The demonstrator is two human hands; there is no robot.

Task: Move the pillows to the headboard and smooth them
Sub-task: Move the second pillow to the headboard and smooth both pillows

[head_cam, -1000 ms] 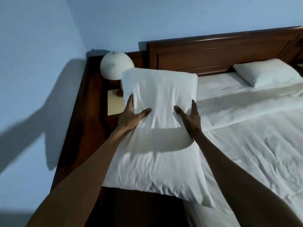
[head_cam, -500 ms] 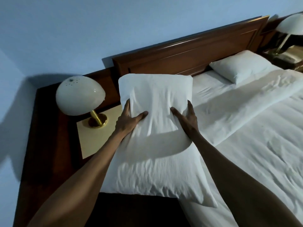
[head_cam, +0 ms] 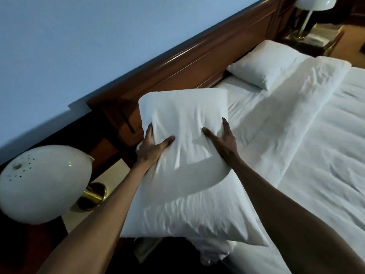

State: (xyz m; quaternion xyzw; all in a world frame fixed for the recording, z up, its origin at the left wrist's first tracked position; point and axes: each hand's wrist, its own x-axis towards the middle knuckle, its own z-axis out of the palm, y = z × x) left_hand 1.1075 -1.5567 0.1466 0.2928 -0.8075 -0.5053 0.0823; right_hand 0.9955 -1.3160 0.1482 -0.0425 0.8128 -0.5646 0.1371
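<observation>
Both hands (head_cam: 152, 148) gripping pillow (head_cam: 183, 175), prob. airborne

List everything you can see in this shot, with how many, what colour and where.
Pillow in hands: one, white, near corner of the bed, gripped at both sides.
Second pillow: one, white, far end of the bed, beside the headboard.
Headboard: one, dark red-brown wood, along the blue wall.
Bedding: white, wrinkled, covering the mattress.
Near lamp: one, white dome shade, brass base, left of the bed.
Far lamp: one, white shade, brass stem, top right.
Left hand: one, clutching the pillow's left side.
Right hand: one, clutching its right side.
</observation>
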